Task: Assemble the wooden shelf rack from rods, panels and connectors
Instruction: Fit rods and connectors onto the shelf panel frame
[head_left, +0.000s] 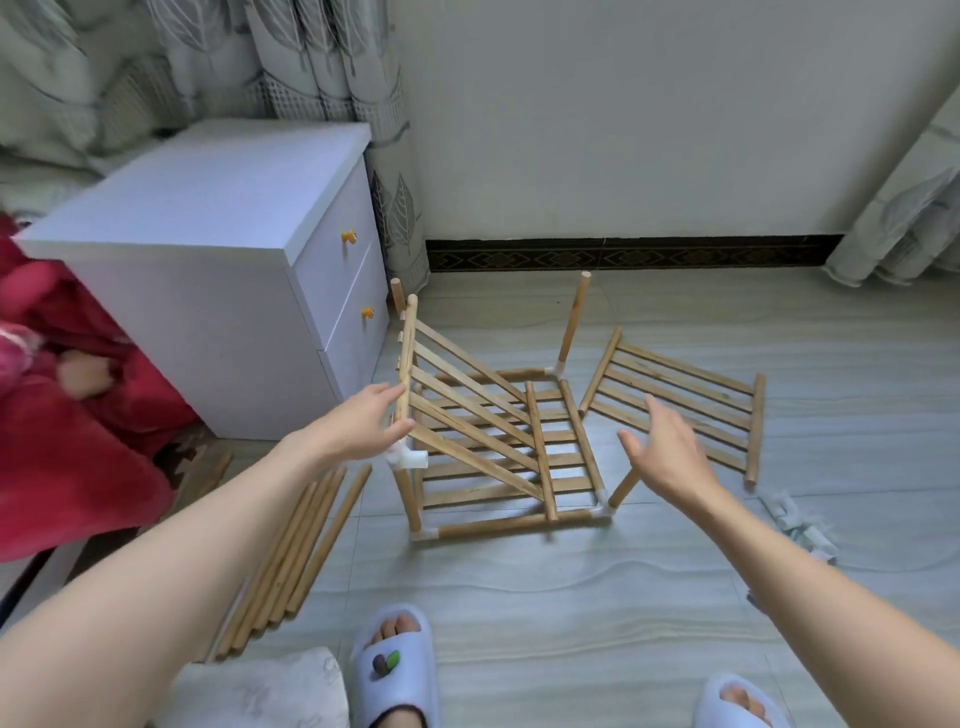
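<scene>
A partly built wooden rack (519, 519) stands on the floor, its rods joined by white connectors (410, 460). A slatted panel (478, 410) leans tilted inside it, high at the left and low at the right. My left hand (363, 421) reaches to the panel's left rail, thumb and fingers on either side of it. My right hand (670, 452) hovers open above the rack's right side, holding nothing. A second slatted panel (680, 405) lies flat on the floor to the right. Several loose rods (296, 551) lie at the left.
A white drawer cabinet (218, 270) stands close at the left, with red fabric (62, 415) beside it. Loose white connectors (800, 525) lie at the right. The wall and curtains are behind. My feet in pale slippers (395, 670) are at the bottom edge.
</scene>
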